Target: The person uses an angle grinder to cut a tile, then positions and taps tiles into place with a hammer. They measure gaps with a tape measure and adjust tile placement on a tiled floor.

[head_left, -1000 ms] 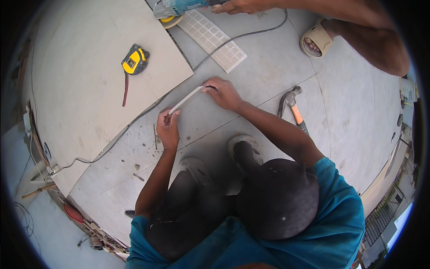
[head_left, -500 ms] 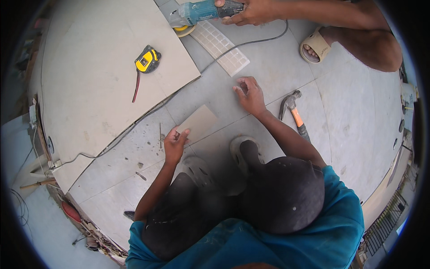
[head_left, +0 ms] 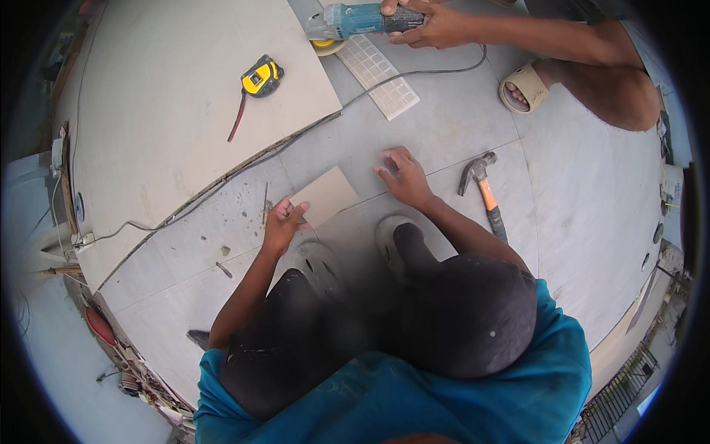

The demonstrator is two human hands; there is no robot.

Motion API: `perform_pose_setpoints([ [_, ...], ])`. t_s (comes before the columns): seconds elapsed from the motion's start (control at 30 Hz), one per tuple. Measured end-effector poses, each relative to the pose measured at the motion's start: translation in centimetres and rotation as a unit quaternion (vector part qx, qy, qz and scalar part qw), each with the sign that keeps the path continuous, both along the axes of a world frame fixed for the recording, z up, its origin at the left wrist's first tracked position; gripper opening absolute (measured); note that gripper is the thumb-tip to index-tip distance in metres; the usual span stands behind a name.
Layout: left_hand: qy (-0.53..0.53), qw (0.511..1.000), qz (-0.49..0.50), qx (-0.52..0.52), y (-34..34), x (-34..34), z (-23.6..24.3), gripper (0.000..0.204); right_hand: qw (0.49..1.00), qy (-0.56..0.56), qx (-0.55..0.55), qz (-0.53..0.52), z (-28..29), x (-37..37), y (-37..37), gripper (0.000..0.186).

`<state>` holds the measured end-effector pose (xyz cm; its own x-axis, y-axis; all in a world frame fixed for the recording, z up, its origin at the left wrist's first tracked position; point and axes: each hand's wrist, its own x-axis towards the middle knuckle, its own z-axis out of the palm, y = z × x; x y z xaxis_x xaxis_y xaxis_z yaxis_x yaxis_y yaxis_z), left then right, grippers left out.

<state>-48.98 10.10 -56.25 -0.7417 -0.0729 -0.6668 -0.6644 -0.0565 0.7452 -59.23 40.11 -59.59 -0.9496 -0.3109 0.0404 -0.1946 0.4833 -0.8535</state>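
Observation:
My left hand [head_left: 282,222] pinches the left end of a small beige tile piece [head_left: 330,195], thumb on top, just above the grey floor. To its right, my right hand [head_left: 405,180] hovers with loosely curled fingers apart and nothing in them. A claw hammer [head_left: 487,194] with an orange and black handle lies right of that hand. Beyond my hands, a large beige tile [head_left: 177,111] carries a yellow and black tape measure [head_left: 262,76]. At its right edge, a co-worker's hands [head_left: 436,26] hold a blue angle grinder [head_left: 358,21] with a yellow disc.
A black cord [head_left: 433,72] runs from the grinder side along the large tile's edge. Near the grinder lies a white gridded strip [head_left: 382,80]. Small chips [head_left: 225,251] are scattered left of my left hand. The co-worker's sandalled foot [head_left: 523,87] stands at the upper right.
My right hand has drawn slightly nearer to me and left, its fingers still curled. The tile piece now sits flatter in view. The whole view has shifted a little.

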Motion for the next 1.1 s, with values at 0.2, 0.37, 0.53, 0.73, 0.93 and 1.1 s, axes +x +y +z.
perform_pose_setpoints([
  [0.2,0.001,0.999,0.037,0.007,-0.4,0.7,-0.2,0.033,0.986,-0.118,0.022,0.117,0.8,2.5,-4.3,0.04],
  [0.37,0.022,0.995,0.099,-0.006,-1.5,0.5,-2.2,0.038,0.98,-0.12,0.008,0.161,0.1,2.2,-7.5,0.045],
  [0.53,0.026,0.987,0.145,-0.06,-0.8,-2.1,-2.6,0.031,0.989,-0.094,0.031,0.108,-0.4,1.3,-8.1,0.044],
  [0.73,0.0,0.977,0.109,-0.184,0.2,-4.3,-2.0,0.029,0.99,-0.094,0.046,0.09,-0.5,1.0,-7.1,0.043],
  [0.93,0.043,0.983,0.106,-0.143,1.1,-5.4,-3.0,0.028,0.994,-0.092,0.048,0.032,-0.7,0.3,-5.7,0.041],
  [1.1,0.071,0.985,0.075,-0.14,2.5,-6.8,-3.7,0.034,0.995,-0.064,0.075,0.003,-1.2,-0.6,-4.2,0.041],
])
